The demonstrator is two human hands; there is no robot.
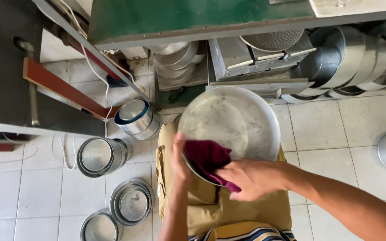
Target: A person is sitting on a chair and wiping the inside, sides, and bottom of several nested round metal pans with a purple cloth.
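Round aluminium pan (235,120) sits mid-frame, tilted up on my lap, dull whitish film across its inside. Maroon cloth (207,157) lies against the pan's lower left edge, draped over the rim. My right hand (251,178) comes in from the lower right, fingers curled shut on the cloth's lower end — pinched, pressing it to the rim. My left hand (179,160) rises from the bottom of the frame, fingers wrapped closed round the pan's left rim, thumb side hidden behind the metal.

Risks, as I judge them: the pan rests only on my knee and one hand, so a hard rub could twist it out of the left grip and drop it on the tile floor (327,129). The thin rim could also nick my fingers if the cloth slides off.

Outward — shiny steel tins stand at centre left (138,118), with another (101,156) below it, flat stacked moulds (132,203) lower left. Nested pans (349,58) lie on their side upper right, under a green bench (193,18).
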